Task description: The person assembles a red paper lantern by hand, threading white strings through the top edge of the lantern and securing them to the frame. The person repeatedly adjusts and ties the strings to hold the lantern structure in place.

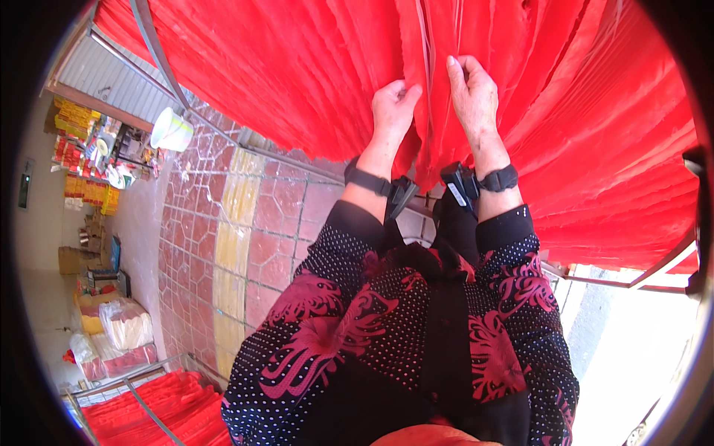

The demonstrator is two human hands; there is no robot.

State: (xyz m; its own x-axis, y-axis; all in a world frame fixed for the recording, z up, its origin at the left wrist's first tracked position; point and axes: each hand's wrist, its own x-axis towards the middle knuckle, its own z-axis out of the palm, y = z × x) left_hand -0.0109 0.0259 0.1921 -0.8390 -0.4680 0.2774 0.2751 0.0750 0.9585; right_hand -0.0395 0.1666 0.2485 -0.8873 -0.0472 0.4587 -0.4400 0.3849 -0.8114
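Note:
Many thin red sheets (297, 67), cloth or paper, hang in dense folds before me and fill the upper part of the head view. My left hand (395, 110) is closed, its thumb and bent forefinger pinching at the edge of a red fold. To its right and slightly farther off, my right hand (474, 93) is curled with thumb against fingers, among the folds. What its fingertips hold is too small to make out. Between the hands a narrow red strip (422, 111) hangs down. Thin pale strands (428, 37) run along the folds just beyond my fingers.
A metal frame (160, 52) borders the red sheets on the left; its rail (617, 284) passes below them on the right. A white bucket (172, 130) stands at left, near stacked goods (82, 163). More red sheets (160, 409) lie in a rack at lower left. Tiled paving (271, 223) runs beneath.

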